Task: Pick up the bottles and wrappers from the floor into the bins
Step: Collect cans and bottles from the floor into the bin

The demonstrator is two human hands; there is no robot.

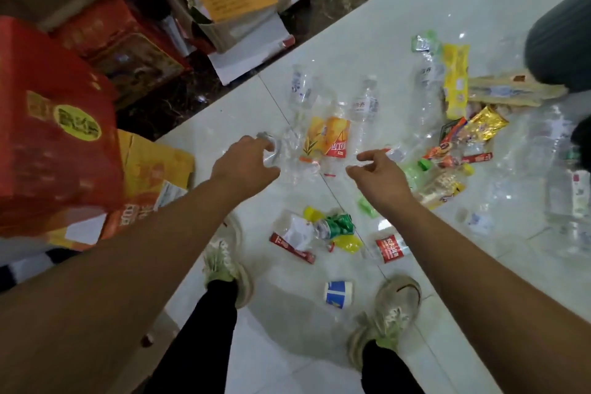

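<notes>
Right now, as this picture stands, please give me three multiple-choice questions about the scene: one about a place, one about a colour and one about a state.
1. Where does the blue and white paper cup lie?
A. On a chair
B. Between the left shoe and the right shoe
C. In a sink

2. What colour is the big box on the left?
A. Blue
B. Black
C. Red

3. What does the left hand do?
A. Curls round a clear bottle
B. Holds the paper cup
C. Makes an empty fist

Key: 1 B, the paper cup lies between both shoes; 2 C, its sides are red; 3 A, its fingers wrap the clear bottle.
</notes>
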